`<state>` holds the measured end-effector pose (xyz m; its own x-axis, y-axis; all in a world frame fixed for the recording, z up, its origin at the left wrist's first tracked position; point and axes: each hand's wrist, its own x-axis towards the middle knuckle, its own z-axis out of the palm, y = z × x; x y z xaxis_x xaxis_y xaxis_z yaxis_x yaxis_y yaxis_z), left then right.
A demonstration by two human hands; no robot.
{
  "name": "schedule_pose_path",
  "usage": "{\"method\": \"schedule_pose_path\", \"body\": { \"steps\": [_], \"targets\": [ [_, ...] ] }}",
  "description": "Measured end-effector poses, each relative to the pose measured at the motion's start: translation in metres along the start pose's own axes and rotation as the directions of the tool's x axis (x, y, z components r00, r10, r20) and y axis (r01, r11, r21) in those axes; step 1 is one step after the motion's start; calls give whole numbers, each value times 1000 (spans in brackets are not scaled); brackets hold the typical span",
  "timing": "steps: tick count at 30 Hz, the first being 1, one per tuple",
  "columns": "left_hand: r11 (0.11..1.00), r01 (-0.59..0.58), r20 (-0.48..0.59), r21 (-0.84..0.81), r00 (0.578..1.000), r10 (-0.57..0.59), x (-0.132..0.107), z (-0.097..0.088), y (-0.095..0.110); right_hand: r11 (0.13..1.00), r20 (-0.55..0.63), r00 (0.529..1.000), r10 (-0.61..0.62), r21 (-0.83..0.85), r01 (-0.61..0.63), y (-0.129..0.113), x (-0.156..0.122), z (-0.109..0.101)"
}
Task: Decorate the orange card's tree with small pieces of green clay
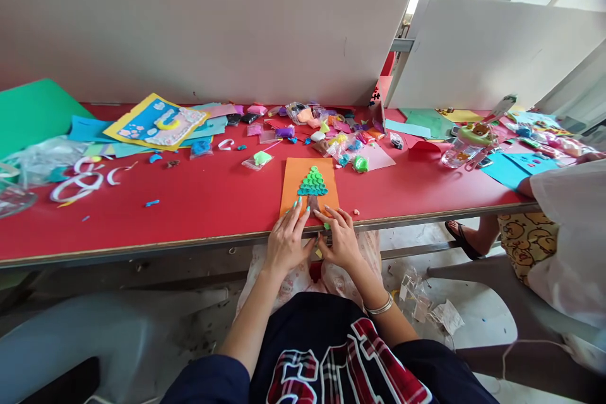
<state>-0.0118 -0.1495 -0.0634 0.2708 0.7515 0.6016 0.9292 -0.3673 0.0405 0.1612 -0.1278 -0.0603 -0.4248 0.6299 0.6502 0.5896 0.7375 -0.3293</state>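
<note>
An orange card (293, 178) lies at the front edge of the red table (213, 196). On it is a green clay tree (312, 182) made of small round pieces, with a brown trunk below. My left hand (285, 241) rests at the card's near left corner, fingers stretched out onto the card. My right hand (339, 237) lies at the near right corner, fingers flat and pointing toward the trunk. Neither hand holds anything that I can see.
Small bags of coloured clay (326, 132) and paper scraps litter the table's middle back. A yellow and blue collage (156, 121) and white paper curls (78, 182) lie left. White boards (199, 25) stand behind. Another person (563, 233) sits at right by a clear bottle (466, 144).
</note>
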Motion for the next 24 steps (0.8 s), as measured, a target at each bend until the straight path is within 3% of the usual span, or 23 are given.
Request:
{"method": "schedule_pose_path", "body": {
  "steps": [14,24],
  "targets": [
    [996,14,37,-85,999,-11,-6,2,-2,987,-37,986,161,-5,-161,1,-1,6],
    [994,-9,30,-110,999,12,-5,-3,-5,988,-68,985,157,1,-158,1,-3,9]
  ]
}}
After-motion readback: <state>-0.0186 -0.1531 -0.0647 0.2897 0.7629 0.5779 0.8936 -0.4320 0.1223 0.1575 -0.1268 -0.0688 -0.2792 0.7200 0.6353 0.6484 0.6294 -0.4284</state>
